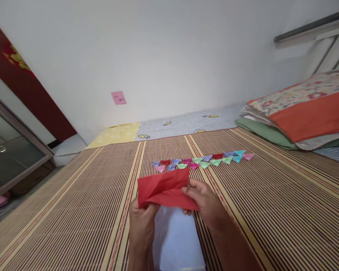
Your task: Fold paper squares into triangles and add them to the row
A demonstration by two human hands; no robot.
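Observation:
A creased sheet of red paper [165,186] is held up between my two hands, partly folded, with a fold line running across it. My left hand [142,222] pinches its lower left corner, thumb on the near side. On the right edge, my right hand [205,201] grips the paper between thumb and fingers. Below the paper lies a pale blue-white flat surface [177,239], perhaps a board or pad; its kind is unclear. Beyond my hands, two rows of small folded paper triangles [205,165] in pink, green, blue, red and purple lie on the striped mat [87,210].
Folded bedding [307,109] with an orange border is stacked at the right. Patterned cloth [183,126] lines the wall side of the mat. A pink note [118,98] sticks to the white wall. A glass-panelled frame [14,146] stands at the left.

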